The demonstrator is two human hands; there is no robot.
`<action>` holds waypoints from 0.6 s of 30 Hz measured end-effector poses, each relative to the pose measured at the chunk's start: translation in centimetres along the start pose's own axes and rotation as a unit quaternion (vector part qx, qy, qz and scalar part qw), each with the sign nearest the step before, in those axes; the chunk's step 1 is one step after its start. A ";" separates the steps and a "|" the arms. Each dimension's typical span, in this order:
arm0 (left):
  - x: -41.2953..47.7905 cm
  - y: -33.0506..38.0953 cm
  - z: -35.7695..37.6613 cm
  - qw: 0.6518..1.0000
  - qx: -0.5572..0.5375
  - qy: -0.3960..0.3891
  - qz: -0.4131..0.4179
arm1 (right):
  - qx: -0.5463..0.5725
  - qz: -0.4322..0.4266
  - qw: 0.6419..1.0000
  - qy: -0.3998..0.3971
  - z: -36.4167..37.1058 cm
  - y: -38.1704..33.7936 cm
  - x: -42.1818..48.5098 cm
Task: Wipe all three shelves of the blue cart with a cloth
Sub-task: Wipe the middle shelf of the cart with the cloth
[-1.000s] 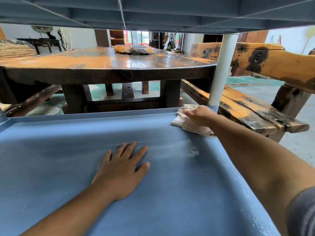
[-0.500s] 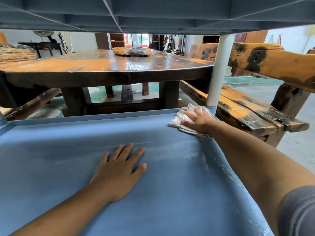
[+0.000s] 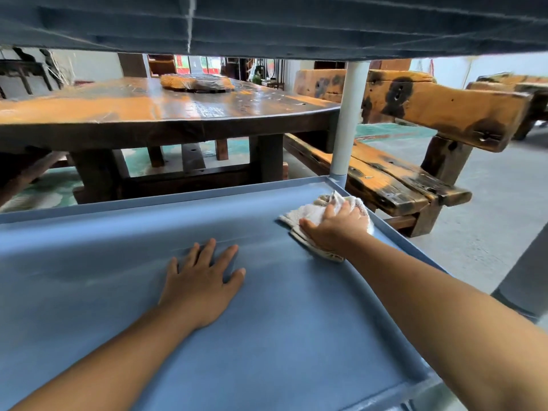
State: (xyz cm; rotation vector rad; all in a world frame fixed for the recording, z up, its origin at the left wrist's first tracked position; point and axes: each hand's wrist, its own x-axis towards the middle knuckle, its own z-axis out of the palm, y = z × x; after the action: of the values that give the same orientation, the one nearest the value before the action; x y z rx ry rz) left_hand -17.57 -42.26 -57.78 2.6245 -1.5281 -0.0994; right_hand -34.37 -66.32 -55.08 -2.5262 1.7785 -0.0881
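A white cloth (image 3: 308,214) lies bunched at the far right corner of the blue cart's shelf (image 3: 118,247), just beside a pale post (image 3: 347,123). The right grip (image 3: 336,230) presses it down with fingers extended. The left grip (image 3: 201,280) rests flat mid-shelf, fingers spread, holding nothing. A wooden table (image 3: 142,114) and a bench (image 3: 391,176) stand beyond.

Observed: one person, seen by the arms only. The left hand (image 3: 201,287) was bare, and its thumbnail was cut short. The left forearm (image 3: 112,357) was uncovered from the wrist to the near edge of view. The right hand (image 3: 335,229) was likewise bare. The right forearm (image 3: 430,307) was uncovered along its whole visible length, to the near right corner, where it looked much broader through the wide lens.
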 end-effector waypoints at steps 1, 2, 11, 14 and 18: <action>-0.1 -0.1 0.0 1.000 0.000 0.000 0.001 | -0.002 0.001 1.000 0.000 0.0 0.6 -1.2; -0.2 -0.1 -0.1 1.000 -0.001 0.000 0.002 | -0.004 0.003 1.000 0.000 0.0 1.2 -2.4; -0.1 0.0 -0.1 1.000 -0.006 -0.006 -0.004 | -0.062 0.025 0.997 -0.027 -0.6 5.7 -12.9; 0.2 -0.2 -0.1 1.000 -0.004 -0.011 -0.006 | -0.075 0.017 0.997 -0.028 -0.6 7.0 -14.8; 0.0 0.2 -0.5 0.999 0.015 0.007 0.036 | -0.126 -0.024 0.991 0.040 -0.9 7.0 -14.7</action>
State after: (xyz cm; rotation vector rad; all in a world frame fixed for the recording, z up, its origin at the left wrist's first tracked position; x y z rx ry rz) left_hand -17.67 -42.37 -57.24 2.5836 -1.6317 -0.0530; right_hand -45.99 -54.86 -54.99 -2.7739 1.8667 0.0375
